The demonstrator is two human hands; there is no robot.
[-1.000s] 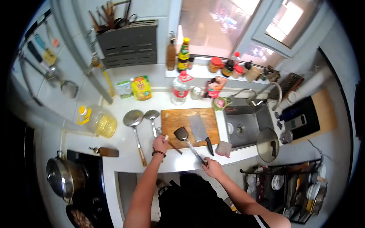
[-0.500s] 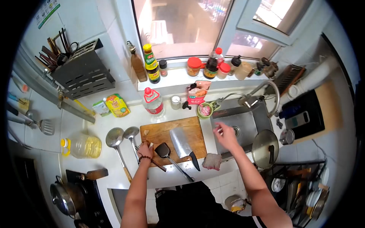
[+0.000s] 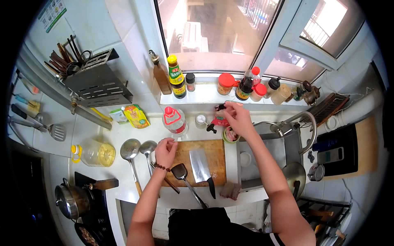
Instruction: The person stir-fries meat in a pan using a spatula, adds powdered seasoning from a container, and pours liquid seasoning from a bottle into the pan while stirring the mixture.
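Observation:
My right hand [image 3: 237,117] reaches over the back of the counter, and its fingertips pinch the top of a red packet [image 3: 221,121] at a dark clip. Just below that hand stands a small green bowl [image 3: 230,135] with pink meat. My left hand [image 3: 166,151] rests with curled fingers on the left end of the wooden cutting board [image 3: 216,151]; what lies under the fingers is hidden. A cleaver [image 3: 201,165] and a black spatula [image 3: 181,172] lie on the board.
Two ladles [image 3: 131,150] lie left of the board, beside an oil jug [image 3: 95,153]. A water bottle [image 3: 175,121] stands behind the board. To the right are a sink [image 3: 266,162], a faucet [image 3: 304,123] and a pot lid [image 3: 295,175]. Sauce bottles [image 3: 176,78] line the sill. A pot [image 3: 70,201] sits on the stove.
My right hand let go of the spatula handle, passed over the sink and now reaches the red packet at the back. My left hand stayed at the board's left end.

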